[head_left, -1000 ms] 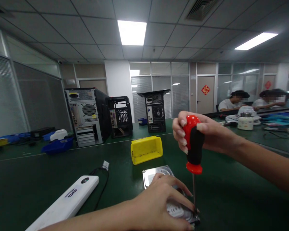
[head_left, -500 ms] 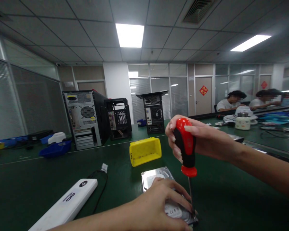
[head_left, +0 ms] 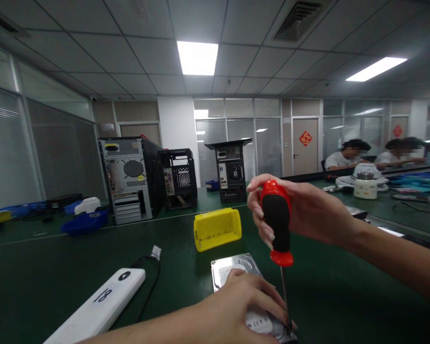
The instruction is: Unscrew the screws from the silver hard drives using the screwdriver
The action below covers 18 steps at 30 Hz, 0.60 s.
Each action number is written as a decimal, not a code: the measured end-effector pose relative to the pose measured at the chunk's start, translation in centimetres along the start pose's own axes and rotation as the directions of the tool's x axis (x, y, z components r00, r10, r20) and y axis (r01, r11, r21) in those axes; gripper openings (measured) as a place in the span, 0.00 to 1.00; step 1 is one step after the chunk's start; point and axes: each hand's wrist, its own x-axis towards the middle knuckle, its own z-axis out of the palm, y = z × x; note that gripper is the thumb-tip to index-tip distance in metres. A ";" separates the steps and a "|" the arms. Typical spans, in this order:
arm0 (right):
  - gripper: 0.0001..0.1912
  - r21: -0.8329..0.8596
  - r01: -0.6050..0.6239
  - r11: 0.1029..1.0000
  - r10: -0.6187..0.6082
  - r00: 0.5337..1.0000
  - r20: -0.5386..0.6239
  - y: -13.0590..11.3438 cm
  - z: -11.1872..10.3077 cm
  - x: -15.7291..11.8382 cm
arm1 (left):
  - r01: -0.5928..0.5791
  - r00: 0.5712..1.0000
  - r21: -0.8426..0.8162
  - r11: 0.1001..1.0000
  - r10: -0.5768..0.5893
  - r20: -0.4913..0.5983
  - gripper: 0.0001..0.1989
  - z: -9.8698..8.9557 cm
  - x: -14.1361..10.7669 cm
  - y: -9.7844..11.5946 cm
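Observation:
A silver hard drive (head_left: 233, 263) lies on the green table, partly covered by my left hand (head_left: 249, 298). That hand's fingers and thumb hold the drive near its closest end. My right hand (head_left: 301, 210) is wrapped round the red and black handle of a screwdriver (head_left: 277, 220) from behind and above. The screwdriver stands nearly upright, its thin shaft reaching down to the drive's near right corner beside my left fingertips. Its very tip and any screw under it are too small to make out.
Beyond the drive, a yellow bin (head_left: 218, 230) lies on its side. A white power strip (head_left: 96, 308) with a black cable is at left. Computer cases (head_left: 131, 181) stand farther back near a blue tray (head_left: 86, 222). Two people (head_left: 347, 155) sit at far right.
The screwdriver handle has turned, so its black side now faces me. My right thumb has come off the handle's front. My left hand stays on the drive; the view has shifted slightly.

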 end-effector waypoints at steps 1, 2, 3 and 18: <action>0.16 -0.029 -0.006 1.000 0.006 1.000 -0.009 -0.1 -0.1 0.0 | 0.002 1.000 -0.003 1.000 -0.002 0.001 0.16 0.0 0.0 0.0; 0.15 -0.060 -0.004 0.998 0.002 1.000 -0.028 -0.1 -0.3 0.0 | 0.008 1.000 -0.003 1.000 -0.008 0.001 0.16 0.0 -0.1 0.0; 0.14 -0.085 0.006 0.996 -0.010 0.999 -0.051 -0.1 -0.5 0.1 | 0.017 1.000 -0.005 1.000 -0.017 0.001 0.16 0.0 -0.1 0.0; 0.13 0.040 -0.020 0.999 0.021 0.999 -0.039 0.5 -0.2 0.6 | -0.019 0.999 0.006 1.000 0.019 0.036 0.16 -0.3 -0.1 0.2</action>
